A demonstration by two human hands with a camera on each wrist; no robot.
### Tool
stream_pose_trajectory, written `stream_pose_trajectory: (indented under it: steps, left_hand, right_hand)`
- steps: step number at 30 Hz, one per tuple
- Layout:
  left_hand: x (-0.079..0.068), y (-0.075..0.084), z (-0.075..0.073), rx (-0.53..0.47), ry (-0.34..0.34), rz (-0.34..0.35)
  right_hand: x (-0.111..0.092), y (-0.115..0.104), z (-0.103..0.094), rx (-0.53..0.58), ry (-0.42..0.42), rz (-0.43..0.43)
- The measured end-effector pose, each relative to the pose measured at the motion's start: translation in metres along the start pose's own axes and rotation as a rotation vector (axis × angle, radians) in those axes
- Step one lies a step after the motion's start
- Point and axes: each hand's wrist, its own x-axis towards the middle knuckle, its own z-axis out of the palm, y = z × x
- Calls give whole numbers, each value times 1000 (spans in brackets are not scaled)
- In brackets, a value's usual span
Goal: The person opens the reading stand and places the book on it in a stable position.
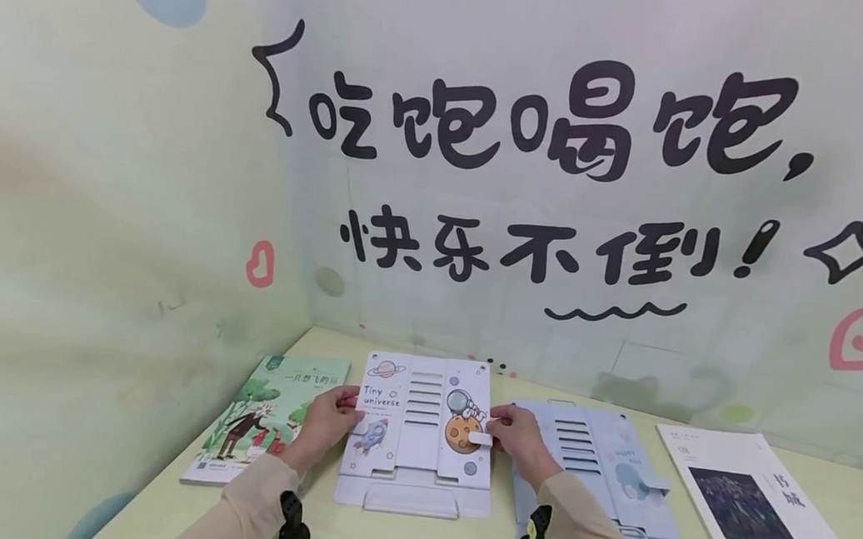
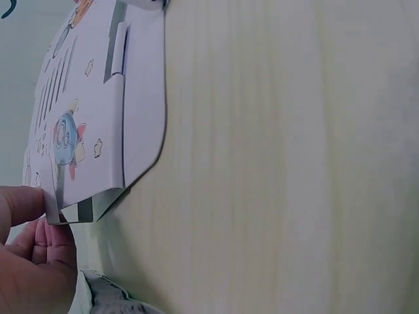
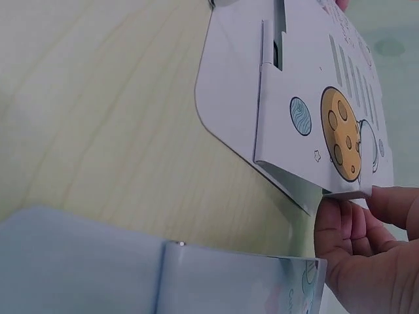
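Observation:
A white book stand (image 1: 419, 452) printed "Tiny universe", with a rocket, a planet and an astronaut, leans back on its base on the table. My left hand (image 1: 323, 422) pinches the stand's left side edge; in the left wrist view the thumb (image 2: 23, 204) lies on a small side clip, the other fingers curled below it. On the opposite side my right hand (image 1: 521, 439) pinches the white clip (image 1: 480, 439) between thumb and fingers (image 3: 334, 229). A wire page rest (image 1: 411, 500) lies along the stand's front. The stand's back is hidden.
A light blue book stand (image 1: 592, 485) lies just right of the white one, partly under my right arm. A green picture book (image 1: 264, 412) lies at the left, a white book (image 1: 745, 509) at the far right. A printed wall curtain (image 1: 517, 334) hangs behind the table.

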Motion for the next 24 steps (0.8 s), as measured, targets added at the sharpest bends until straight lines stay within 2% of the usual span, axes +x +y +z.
stream_pose_trajectory:
  steps: [6, 10, 24]
  left_hand:
    - [-1, 1, -1, -22, 33, -6]
    - [-2, 4, -1, -36, 27, -28]
    - [-8, 13, -10, -70, -15, 25]
  right_hand:
    - [1, -1, -2, 38, 7, -11]
    - [0, -1, -2, 37, 7, -30]
    - [0, 2, -7, 28, -22, -109]
